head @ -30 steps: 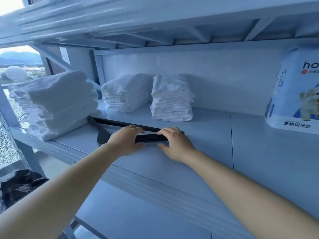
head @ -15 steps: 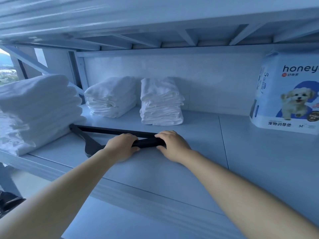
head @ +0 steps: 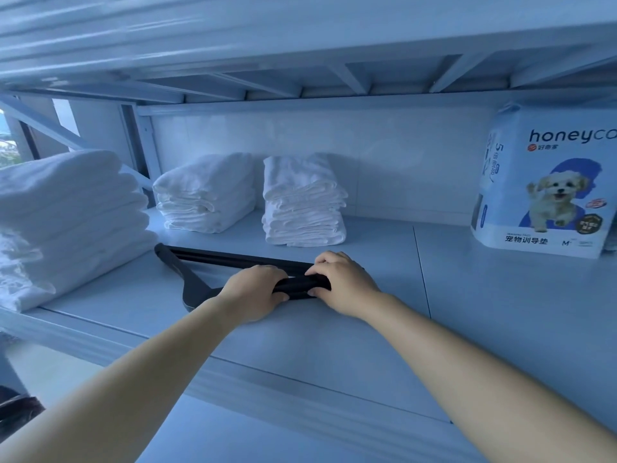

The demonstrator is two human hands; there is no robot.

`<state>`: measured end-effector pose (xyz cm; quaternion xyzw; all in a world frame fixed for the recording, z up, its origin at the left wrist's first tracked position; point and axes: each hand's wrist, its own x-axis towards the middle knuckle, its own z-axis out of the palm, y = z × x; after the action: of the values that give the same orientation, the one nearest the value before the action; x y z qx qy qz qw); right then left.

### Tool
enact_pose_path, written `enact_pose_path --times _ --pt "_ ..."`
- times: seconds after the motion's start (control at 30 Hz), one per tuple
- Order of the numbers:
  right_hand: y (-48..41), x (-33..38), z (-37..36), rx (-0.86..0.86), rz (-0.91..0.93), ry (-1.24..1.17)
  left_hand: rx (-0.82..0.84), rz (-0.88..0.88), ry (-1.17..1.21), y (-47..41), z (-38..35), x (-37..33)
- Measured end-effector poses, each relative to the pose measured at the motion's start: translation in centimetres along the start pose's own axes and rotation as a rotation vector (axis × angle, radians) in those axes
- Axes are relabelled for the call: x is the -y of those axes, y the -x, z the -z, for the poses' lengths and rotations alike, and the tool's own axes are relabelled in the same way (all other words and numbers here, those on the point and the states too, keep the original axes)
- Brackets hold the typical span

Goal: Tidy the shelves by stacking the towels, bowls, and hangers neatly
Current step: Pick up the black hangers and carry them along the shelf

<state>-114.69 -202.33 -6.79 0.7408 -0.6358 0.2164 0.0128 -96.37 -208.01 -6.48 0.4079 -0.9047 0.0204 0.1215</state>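
A flat stack of black hangers lies on the pale blue shelf, its long bar running left to right. My left hand and my right hand both grip the stack's right arm, side by side, fingers curled over it. Three piles of folded white towels stand on the same shelf: a large one at the left edge, a second at the back, a third beside it. No bowls are in view.
A pack of pet training pads with a puppy picture stands at the back right. The shelf above hangs low overhead. A lower shelf shows beneath my arms. Something dark sits at the bottom left corner.
The view has swung right, so the left towel pile slid toward the frame edge and the pad pack came into fuller view. Both hands stay on the hangers.
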Motion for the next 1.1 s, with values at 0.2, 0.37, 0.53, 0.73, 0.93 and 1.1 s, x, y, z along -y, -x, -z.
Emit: enact_pose_path --times 0.2,0.37,0.53,0.73,0.93,1.1 --pt "1.0 -0.9 0.5 0.030 0.024 0.011 -0.015 -0.017 0.020 1.1 0.0 0.2" --pt "1.2 -1.1 0.7 0.021 0.031 -0.001 -0.042 0.055 0.025 2.0 0.4 1.2" --pt "1.1 -0.5 0.2 -0.006 0.046 -0.050 -0.023 0.070 0.043 2.3 0.6 1.4" --pt "1.5 -0.8 -0.4 -0.056 0.056 -0.078 -0.021 0.083 0.071 2.8 0.8 1.7" --pt "1.8 -0.6 -0.9 -0.096 0.038 -0.107 -0.038 0.053 0.102 3.1 0.7 1.8" --pt "1.9 -0.5 -0.2 -0.035 0.037 -0.120 -0.012 0.037 0.124 3.3 1.0 2.2"
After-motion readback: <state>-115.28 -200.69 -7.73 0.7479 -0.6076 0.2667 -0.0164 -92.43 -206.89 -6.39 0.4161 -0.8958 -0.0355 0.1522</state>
